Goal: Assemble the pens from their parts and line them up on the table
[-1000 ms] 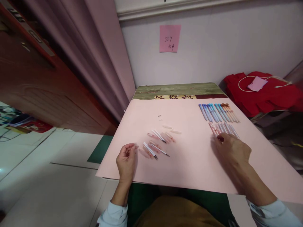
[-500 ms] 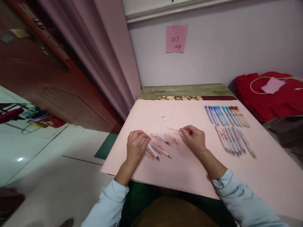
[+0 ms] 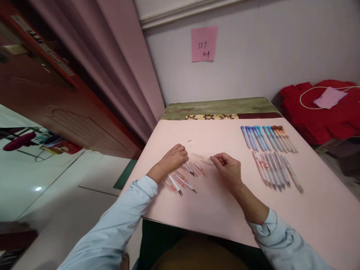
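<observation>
My right hand (image 3: 228, 168) pinches the end of a translucent pen barrel (image 3: 207, 161) between thumb and fingertips, just above the table. Another faint translucent piece (image 3: 197, 155) shows to its left. My left hand (image 3: 176, 156) reaches over the upper end of some white pen refills (image 3: 190, 170); its fingers are bent and pressed together, and what the tips hold, if anything, is hidden. More white refills with dark tips (image 3: 176, 184) lie below that hand. Among them are clear pen parts with pinkish-orange prints (image 3: 199, 168). Two tiny pieces (image 3: 189, 141) lie beyond my left hand.
On the right, blue and brown pens (image 3: 261, 138) lie in a row, with a row of clear pens (image 3: 272, 170) nearer me. A pink sheet (image 3: 208, 204) covers the table. Red cloth with a white cable (image 3: 332, 123) is beyond the right edge; a wooden door (image 3: 70, 108) stands left.
My left hand has moved right and away from me, from beside the refills to over their upper ends. My right hand still pinches the translucent barrel. The camera view has shifted slightly.
</observation>
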### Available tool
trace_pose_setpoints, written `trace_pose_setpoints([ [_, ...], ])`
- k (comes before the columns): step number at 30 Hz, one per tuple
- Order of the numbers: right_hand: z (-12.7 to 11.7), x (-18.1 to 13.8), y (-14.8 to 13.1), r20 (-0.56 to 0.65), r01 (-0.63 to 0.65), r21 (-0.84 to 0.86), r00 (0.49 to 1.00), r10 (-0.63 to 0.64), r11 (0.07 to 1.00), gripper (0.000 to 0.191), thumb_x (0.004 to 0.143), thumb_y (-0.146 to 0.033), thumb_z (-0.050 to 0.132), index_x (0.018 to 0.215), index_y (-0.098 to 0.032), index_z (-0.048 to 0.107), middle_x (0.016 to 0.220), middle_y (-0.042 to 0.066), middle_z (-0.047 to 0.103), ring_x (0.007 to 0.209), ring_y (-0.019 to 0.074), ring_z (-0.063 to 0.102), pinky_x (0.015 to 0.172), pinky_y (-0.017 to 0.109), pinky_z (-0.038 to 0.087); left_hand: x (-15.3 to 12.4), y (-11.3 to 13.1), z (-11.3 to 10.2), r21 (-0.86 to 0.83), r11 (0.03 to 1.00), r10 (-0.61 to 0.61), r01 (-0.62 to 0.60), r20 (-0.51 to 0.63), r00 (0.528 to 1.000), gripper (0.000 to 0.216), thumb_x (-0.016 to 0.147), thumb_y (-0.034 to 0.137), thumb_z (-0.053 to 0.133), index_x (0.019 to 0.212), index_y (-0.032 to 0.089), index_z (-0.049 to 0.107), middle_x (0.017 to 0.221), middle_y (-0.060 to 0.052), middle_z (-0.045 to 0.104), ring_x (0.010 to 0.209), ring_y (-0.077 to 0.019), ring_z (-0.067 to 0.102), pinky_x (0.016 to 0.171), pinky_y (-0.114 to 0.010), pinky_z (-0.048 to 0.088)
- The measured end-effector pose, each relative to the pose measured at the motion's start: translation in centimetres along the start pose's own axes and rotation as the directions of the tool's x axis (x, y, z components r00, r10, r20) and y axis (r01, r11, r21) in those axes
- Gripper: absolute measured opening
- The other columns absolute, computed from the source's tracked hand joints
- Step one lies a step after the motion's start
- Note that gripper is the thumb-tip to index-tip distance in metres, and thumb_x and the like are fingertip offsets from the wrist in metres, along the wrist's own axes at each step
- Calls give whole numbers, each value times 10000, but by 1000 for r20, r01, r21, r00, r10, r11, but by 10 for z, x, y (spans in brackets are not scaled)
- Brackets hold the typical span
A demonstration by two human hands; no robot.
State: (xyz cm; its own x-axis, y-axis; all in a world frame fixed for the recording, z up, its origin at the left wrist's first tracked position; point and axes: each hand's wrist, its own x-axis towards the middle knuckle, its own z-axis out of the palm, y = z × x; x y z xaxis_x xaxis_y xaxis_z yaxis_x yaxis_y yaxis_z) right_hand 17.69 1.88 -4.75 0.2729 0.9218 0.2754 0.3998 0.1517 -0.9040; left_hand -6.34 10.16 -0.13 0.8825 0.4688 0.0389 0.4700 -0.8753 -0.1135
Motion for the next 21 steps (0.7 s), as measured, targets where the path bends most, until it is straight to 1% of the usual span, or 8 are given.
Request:
trace_pose_setpoints([
  [4, 2, 1, -2, 49, 32, -43, 998, -30, 999, 299, 828, -479, 625, 734, -202, 685, 560, -26, 578, 511, 110, 494, 527, 221, 384, 1, 2, 3, 51, 998, 34, -34, 7, 999, 164, 902, 113, 500, 796, 207, 582, 794, -59, 595, 910, -226, 490, 925, -396, 327],
  [6, 1, 2, -1, 72, 68, -146, 996, -58, 987, 287, 842, -464, 607, 739, -208, 686, 587, -17, 606, 532, 115, 517, 541, 226, 380, 1, 3, 5, 63, 997, 44, -44, 1, 999, 150, 908, 115, 489, 827, 206, 577, 822, -60, 589, 906, -223, 485, 934, -396, 323],
  [9, -2, 5, 3, 132, 119, -363, 988, -75, 924, 227, 863, -406, 582, 800, -228, 708, 747, 4, 678, 635, 130, 579, 567, 231, 363, 1, 3, 4, 93, 994, 58, -59, 13, 998, 141, 901, 95, 482, 866, 202, 569, 858, -57, 579, 898, -217, 479, 948, -401, 313],
  [12, -3, 5, 6, 229, 153, -482, 972, -44, 862, 170, 862, -372, 602, 893, -261, 726, 919, 13, 694, 749, 146, 615, 573, 234, 349, 2, 1, 2, 115, 990, 78, -80, 17, 997, 141, 897, 86, 478, 885, 200, 562, 869, -55, 572, 887, -215, 475, 935, -398, 314],
  [15, -2, 4, 7, 289, 205, -515, 956, -57, 832, 140, 864, -340, 615, 907, -269, 728, 963, 15, 684, 817, 157, 618, 594, 244, 353, 2, -1, 4, 105, 991, 82, -83, 14, 997, 135, 892, 85, 488, 876, 200, 558, 853, -50, 565, 858, -211, 474, 892, -379, 327],
  [19, -1, 3, 3, 316, 259, -540, 944, -93, 800, 163, 891, -319, 587, 825, -248, 717, 916, 20, 676, 808, 158, 601, 599, 254, 346, 3, 0, 7, 70, 996, 53, -53, -1, 999, 136, 872, 70, 514, 853, 199, 554, 832, -48, 561, 837, -206, 482, 855, -361, 327],
  [21, -2, 3, 2, 318, 268, -533, 943, -104, 803, 175, 908, -315, 563, 846, -245, 710, 911, 21, 676, 806, 157, 599, 605, 255, 346, 2, 2, 7, 76, 996, 50, -49, -2, 999, 135, 881, 73, 503, 869, 196, 556, 841, -52, 564, 837, -206, 486, 842, -359, 324],
])
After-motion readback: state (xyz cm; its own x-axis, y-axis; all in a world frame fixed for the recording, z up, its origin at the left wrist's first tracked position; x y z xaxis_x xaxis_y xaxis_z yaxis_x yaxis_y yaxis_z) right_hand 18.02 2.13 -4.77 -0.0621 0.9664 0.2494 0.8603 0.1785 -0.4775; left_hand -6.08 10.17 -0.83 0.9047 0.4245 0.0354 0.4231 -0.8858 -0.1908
